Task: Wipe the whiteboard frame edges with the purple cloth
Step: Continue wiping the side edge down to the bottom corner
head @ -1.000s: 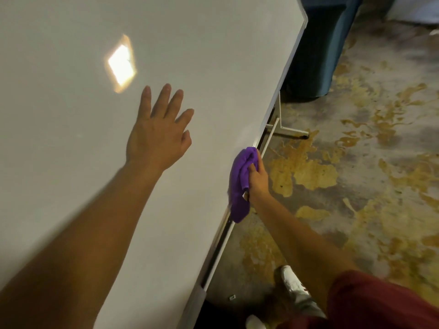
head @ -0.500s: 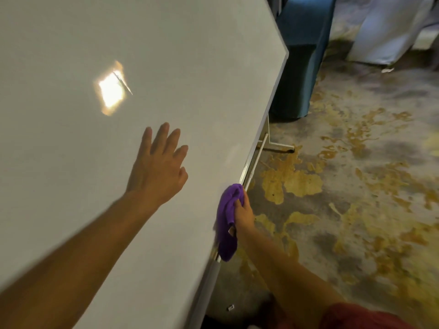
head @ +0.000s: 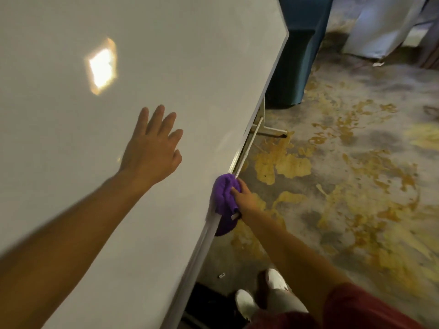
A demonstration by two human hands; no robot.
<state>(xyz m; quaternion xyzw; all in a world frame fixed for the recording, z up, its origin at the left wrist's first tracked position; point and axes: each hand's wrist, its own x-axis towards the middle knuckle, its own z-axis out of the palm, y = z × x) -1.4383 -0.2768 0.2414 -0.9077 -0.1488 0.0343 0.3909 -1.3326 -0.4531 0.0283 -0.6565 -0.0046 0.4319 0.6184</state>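
- I see the right hand (head: 244, 198) clutching the bunched purple cloth (head: 224, 203), pressed against the whiteboard frame edge (head: 206, 236).
- The cloth wraps over that edge, its tail hanging below.
- The left hand (head: 152, 150) lies flat on the whiteboard (head: 166, 67), fingers spread, holding nothing.
- Below, I see white shoes (head: 244, 302) on the stained floor (head: 356, 186).

Right hand (head: 245, 198) pressing a bunched purple cloth (head: 223, 200) against the lower frame edge (head: 204, 238) of a whiteboard (head: 166, 67), left hand (head: 152, 150) spread flat on the board face, above a stained floor (head: 344, 186).
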